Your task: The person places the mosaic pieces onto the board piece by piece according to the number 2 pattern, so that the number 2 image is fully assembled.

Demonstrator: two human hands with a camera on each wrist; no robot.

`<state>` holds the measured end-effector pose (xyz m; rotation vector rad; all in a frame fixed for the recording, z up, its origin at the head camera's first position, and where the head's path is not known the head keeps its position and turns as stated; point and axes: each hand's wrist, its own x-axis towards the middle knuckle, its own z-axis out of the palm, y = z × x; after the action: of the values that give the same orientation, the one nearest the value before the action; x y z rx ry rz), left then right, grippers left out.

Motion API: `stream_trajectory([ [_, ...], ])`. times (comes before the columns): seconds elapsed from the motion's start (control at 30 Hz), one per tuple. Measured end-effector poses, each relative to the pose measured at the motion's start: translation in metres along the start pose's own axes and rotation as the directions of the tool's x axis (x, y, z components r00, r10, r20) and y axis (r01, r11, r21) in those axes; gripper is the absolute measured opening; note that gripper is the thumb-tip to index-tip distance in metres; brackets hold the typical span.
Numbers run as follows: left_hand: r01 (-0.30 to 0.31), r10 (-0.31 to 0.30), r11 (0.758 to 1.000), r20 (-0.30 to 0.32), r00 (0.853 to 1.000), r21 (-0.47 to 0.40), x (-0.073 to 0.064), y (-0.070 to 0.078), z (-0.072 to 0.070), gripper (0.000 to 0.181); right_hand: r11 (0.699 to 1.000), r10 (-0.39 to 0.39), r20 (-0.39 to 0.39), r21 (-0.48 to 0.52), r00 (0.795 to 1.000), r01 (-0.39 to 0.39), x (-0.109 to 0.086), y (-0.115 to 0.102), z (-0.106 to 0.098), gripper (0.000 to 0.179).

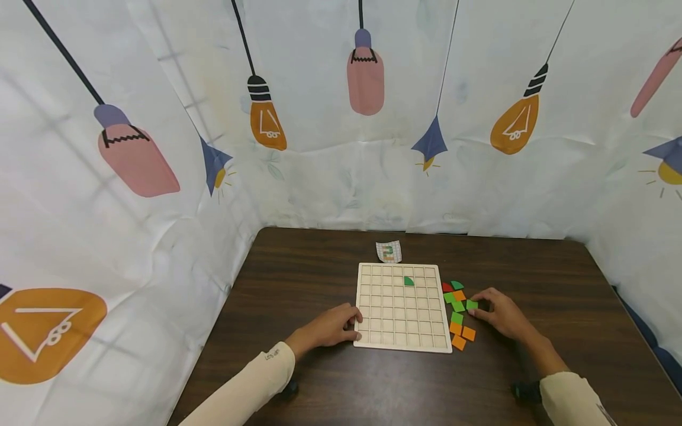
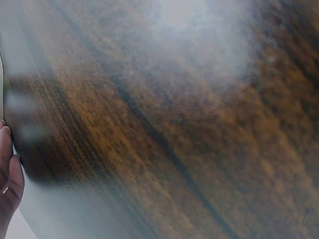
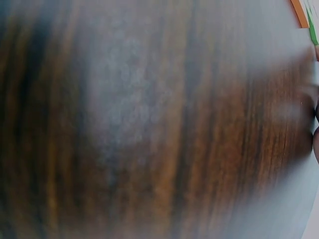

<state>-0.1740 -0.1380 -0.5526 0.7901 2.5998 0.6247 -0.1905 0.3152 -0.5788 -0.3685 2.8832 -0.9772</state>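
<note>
A pale wooden grid board (image 1: 402,307) lies on the table in the head view, with one dark green quarter-round piece (image 1: 408,281) in its upper part. My left hand (image 1: 334,325) holds the board's left edge, fingers bent and thumb near the lower corner. To the right of the board, my right hand (image 1: 501,312) pinches a light green square tile (image 1: 472,304) between thumb and fingers. Beside it lie several loose orange tiles (image 1: 469,333) and light green tiles (image 1: 457,318). Only fingertips (image 2: 16,174) enter the left wrist view; the right wrist view barely catches a fingertip (image 3: 316,142).
A small printed pattern card (image 1: 389,252) lies behind the board. A red piece (image 1: 446,287) and another dark green piece (image 1: 457,285) are by its right edge. The dark wooden table (image 1: 314,260) meets a hanging cloth (image 1: 341,183) printed with lamps at the back and sides.
</note>
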Motion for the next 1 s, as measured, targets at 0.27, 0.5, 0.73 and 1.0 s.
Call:
stream_trajectory([
  [0.27,0.002,-0.002,1.000,0.000,1.000,0.006,0.000,0.001,0.001,0.029,1.000,0.007,-0.030,0.003,1.000,-0.007,0.000,-0.002,0.002,0.027],
  [0.5,-0.006,0.006,1.000,-0.002,1.000,0.003,-0.001,0.001,0.000,0.028,1.000,0.010,-0.065,0.027,0.998,-0.008,-0.002,-0.001,0.005,0.027],
  [0.73,-0.014,0.014,1.000,-0.002,1.000,0.005,-0.001,0.000,0.001,0.028,0.998,0.025,-0.078,0.063,0.997,-0.020,-0.004,-0.003,0.003,0.028],
  [1.0,-0.014,0.014,1.000,-0.001,1.000,0.005,-0.001,0.000,0.001,0.028,0.986,0.009,-0.099,0.165,0.995,0.008,-0.003,-0.011,0.004,0.029],
])
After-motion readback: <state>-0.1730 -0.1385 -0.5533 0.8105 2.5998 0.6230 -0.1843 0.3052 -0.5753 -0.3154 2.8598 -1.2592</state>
